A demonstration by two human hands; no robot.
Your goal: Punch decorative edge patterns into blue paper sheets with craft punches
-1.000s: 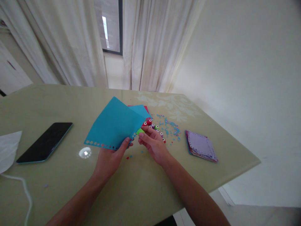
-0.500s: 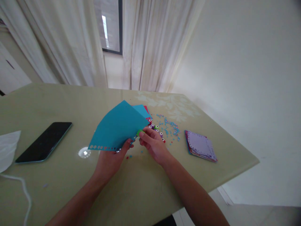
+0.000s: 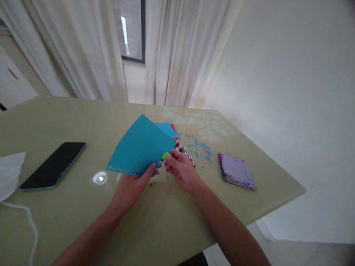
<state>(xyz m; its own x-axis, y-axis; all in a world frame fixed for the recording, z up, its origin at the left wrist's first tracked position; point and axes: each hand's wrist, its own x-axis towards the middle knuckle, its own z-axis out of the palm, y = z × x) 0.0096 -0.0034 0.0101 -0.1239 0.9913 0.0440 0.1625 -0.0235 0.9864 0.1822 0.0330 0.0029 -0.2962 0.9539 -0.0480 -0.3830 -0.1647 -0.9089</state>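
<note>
My left hand [image 3: 133, 186] pinches a teal sheet of paper [image 3: 141, 147] by its near corner and holds it up above the table. Small shapes are punched out along the sheet's lower edge. My right hand [image 3: 181, 168] is closed on a small green punch [image 3: 165, 155] set against the sheet's right edge. Several small punches in red, purple and green [image 3: 184, 151] lie in a row just behind my right hand. More coloured sheets [image 3: 169, 129] lie flat under the raised one.
A black phone [image 3: 52, 164] lies at the left of the greenish table [image 3: 166, 221]. A white cloth and cord [image 3: 11, 177] are at the far left. A stack of punched sheets, purple on top [image 3: 237, 171], sits at the right. Teal paper bits [image 3: 201, 147] are scattered nearby.
The teal sheet has been turned and shifted slightly in my left hand, so another stretch of its edge meets the green punch. My right hand has stayed almost in place.
</note>
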